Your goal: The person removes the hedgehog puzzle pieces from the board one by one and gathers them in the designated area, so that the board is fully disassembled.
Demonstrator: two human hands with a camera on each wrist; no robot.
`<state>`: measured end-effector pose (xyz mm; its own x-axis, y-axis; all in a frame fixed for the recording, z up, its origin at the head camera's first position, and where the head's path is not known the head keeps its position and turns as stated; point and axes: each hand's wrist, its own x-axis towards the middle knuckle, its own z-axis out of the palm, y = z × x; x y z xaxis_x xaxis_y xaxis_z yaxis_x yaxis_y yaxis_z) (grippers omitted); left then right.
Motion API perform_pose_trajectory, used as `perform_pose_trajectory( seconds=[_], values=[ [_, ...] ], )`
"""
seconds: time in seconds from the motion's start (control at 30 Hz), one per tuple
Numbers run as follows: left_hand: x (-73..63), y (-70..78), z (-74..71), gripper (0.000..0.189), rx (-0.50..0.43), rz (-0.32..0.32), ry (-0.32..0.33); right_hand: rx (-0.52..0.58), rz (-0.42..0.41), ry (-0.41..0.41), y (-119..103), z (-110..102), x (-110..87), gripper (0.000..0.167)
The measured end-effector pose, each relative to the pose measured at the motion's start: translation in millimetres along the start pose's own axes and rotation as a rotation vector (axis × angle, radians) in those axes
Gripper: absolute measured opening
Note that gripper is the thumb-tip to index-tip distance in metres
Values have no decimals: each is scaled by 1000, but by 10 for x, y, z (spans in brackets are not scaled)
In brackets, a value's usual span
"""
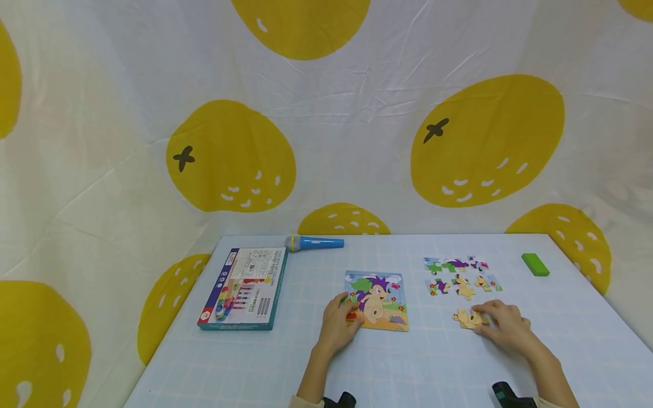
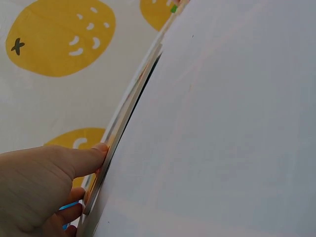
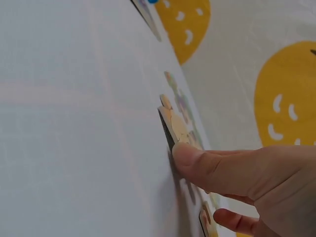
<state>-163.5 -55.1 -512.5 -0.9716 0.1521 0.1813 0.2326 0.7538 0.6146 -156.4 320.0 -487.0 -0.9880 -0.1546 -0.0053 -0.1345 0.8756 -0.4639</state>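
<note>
A square picture board (image 1: 393, 309), printed with a purple-haired cartoon hedgehog, lies at the middle of the table. My left hand (image 1: 338, 324) grips it by its left edge; in the left wrist view the thumb (image 2: 91, 159) is on the near edge and the fingers are at the side. My right hand (image 1: 505, 326) pinches a tan jigsaw piece (image 1: 466, 318) between thumb and fingers. From the right wrist, that piece (image 3: 173, 123) shows tilted, with a shadow below. Beyond it lie two rows of jigsaw pieces (image 1: 464, 286), colourfully printed.
On the left lies a flat boxed set (image 1: 250, 289) with coloured pens pictured on it. A blue toy microphone (image 1: 318, 243) rests by the back edge, and a green block (image 1: 535, 264) sits at the back right. Behind the table (image 1: 398, 374) hangs a fruit-printed cloth (image 1: 352, 153).
</note>
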Motion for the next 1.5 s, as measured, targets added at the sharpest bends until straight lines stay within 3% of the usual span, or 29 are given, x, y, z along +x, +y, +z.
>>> perform_pose_trajectory(
  seconds=[1.5],
  values=[
    [-11,19,-10,32,-5,15,14,-36,52,5,105,-99,148,41]
  ],
)
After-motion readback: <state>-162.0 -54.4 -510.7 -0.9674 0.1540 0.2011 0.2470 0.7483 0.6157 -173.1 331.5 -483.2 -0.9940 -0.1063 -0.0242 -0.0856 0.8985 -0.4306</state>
